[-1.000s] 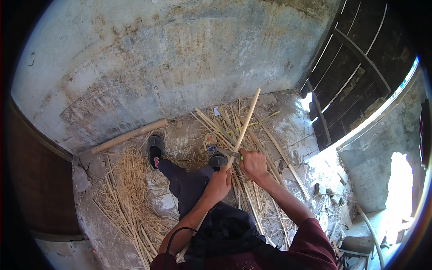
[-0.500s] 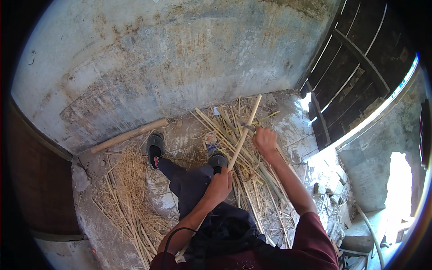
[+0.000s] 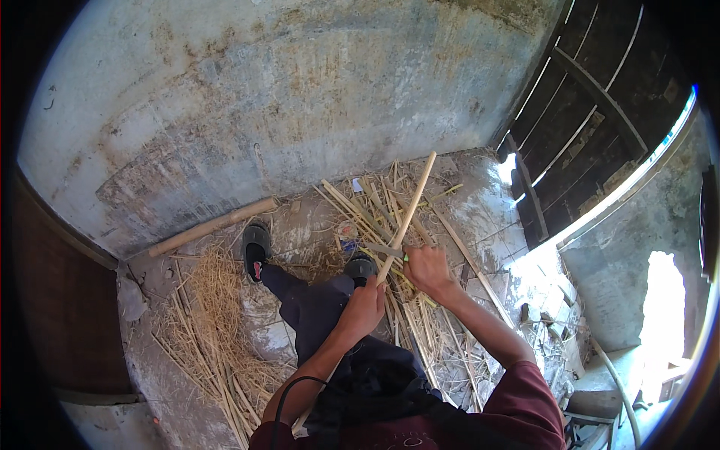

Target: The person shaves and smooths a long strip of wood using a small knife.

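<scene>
My left hand (image 3: 361,309) is wrapped round the lower end of a pale bamboo strip (image 3: 417,196), which slants up and away to the right. My right hand (image 3: 428,268) is closed on the green-marked handle of a knife. Its short grey blade (image 3: 382,249) lies across the strip a little above my left hand. The far end of the strip sticks out free toward the wall. Beneath it on the floor lie several loose bamboo strips (image 3: 352,201), partly hidden by my hands and forearms.
A heap of fine shavings and strips (image 3: 217,300) lies at the left. A bamboo pole (image 3: 214,226) rests along the foot of the stained wall (image 3: 300,97). My dark shoes (image 3: 256,244) stand between the piles. Broken blocks (image 3: 551,311) and a slatted wooden door (image 3: 585,112) are at the right.
My right hand has drawn the knife down along the bamboo strip toward my left hand. The left hand keeps its grip in almost the same place.
</scene>
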The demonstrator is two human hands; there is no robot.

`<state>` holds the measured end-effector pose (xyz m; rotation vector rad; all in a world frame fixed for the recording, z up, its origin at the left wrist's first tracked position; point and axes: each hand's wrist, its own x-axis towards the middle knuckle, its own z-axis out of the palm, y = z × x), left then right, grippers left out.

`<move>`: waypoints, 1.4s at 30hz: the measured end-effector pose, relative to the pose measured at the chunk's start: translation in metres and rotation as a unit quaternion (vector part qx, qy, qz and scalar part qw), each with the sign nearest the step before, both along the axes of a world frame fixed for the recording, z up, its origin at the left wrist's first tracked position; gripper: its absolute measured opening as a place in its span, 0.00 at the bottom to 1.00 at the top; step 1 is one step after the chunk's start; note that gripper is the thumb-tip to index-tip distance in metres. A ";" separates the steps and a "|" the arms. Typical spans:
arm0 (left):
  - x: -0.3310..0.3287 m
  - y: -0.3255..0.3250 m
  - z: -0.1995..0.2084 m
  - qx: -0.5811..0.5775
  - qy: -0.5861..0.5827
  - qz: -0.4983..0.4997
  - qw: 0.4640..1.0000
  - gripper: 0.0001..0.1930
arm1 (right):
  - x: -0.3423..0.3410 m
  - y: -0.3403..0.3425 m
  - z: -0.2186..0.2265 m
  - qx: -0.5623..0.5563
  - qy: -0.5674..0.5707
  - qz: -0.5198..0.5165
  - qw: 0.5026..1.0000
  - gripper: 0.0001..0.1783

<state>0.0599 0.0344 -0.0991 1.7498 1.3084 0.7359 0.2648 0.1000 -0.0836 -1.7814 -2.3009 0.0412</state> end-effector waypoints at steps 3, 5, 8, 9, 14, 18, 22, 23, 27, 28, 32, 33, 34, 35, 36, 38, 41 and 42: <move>0.000 0.000 0.001 0.009 0.019 0.003 1.000 0.12 | 0.001 0.004 -0.001 0.018 0.005 0.007 1.000 0.10; 0.000 0.000 0.002 0.020 0.030 0.006 0.999 0.12 | 0.002 0.013 -0.002 0.033 0.012 0.007 0.999 0.10; -0.001 0.001 0.004 0.032 0.041 0.016 0.999 0.12 | 0.002 0.023 -0.004 0.047 0.010 0.009 0.999 0.10; -0.002 0.001 0.004 0.027 0.043 0.027 0.998 0.11 | 0.002 0.026 -0.005 0.060 0.006 0.010 0.998 0.09; -0.003 0.003 0.002 0.045 0.047 0.024 0.998 0.11 | 0.004 0.039 -0.006 0.098 0.011 0.016 0.995 0.08; -0.004 0.005 0.001 0.043 0.050 0.032 0.997 0.11 | 0.005 0.047 -0.009 0.086 -0.001 0.020 0.996 0.08; -0.005 0.006 0.001 0.051 0.049 0.030 0.997 0.11 | 0.006 0.057 -0.010 0.106 -0.003 -0.001 0.994 0.07; -0.005 0.004 0.000 0.039 0.038 0.028 0.998 0.11 | 0.009 0.061 -0.010 0.110 -0.009 -0.006 0.994 0.07; -0.005 0.003 0.001 0.032 0.024 0.030 0.999 0.11 | 0.026 0.092 -0.005 0.155 -0.014 -0.024 0.988 0.08; -0.004 0.003 0.001 0.042 0.021 0.025 0.999 0.11 | 0.030 0.100 -0.004 0.145 -0.023 -0.036 0.988 0.08; -0.005 0.001 0.004 0.020 0.026 0.021 0.999 0.11 | 0.046 0.129 0.002 0.179 -0.019 -0.044 0.983 0.08; -0.005 0.000 0.005 0.005 0.033 0.026 0.999 0.12 | 0.049 0.134 0.003 0.160 -0.032 -0.036 0.986 0.09; -0.005 0.001 0.005 0.015 0.028 0.022 0.999 0.12 | 0.051 0.139 0.003 0.125 -0.048 -0.035 0.990 0.09; -0.005 0.001 0.005 0.017 0.031 0.023 0.999 0.12 | 0.054 0.144 0.004 0.142 -0.046 -0.028 0.988 0.09; -0.005 0.002 0.005 0.014 0.040 0.028 0.999 0.12 | 0.055 0.149 0.005 0.132 -0.049 -0.036 0.989 0.09; -0.006 0.001 0.004 0.020 0.034 0.026 0.999 0.12 | 0.058 0.161 0.006 0.125 -0.051 -0.044 0.990 0.09; -0.006 0.000 0.003 0.025 0.033 0.026 0.999 0.12 | 0.065 0.180 0.007 0.140 -0.049 -0.076 0.986 0.09; -0.006 0.000 0.003 0.018 0.037 0.028 0.999 0.12 | 0.069 0.187 0.008 0.140 -0.054 -0.086 0.985 0.09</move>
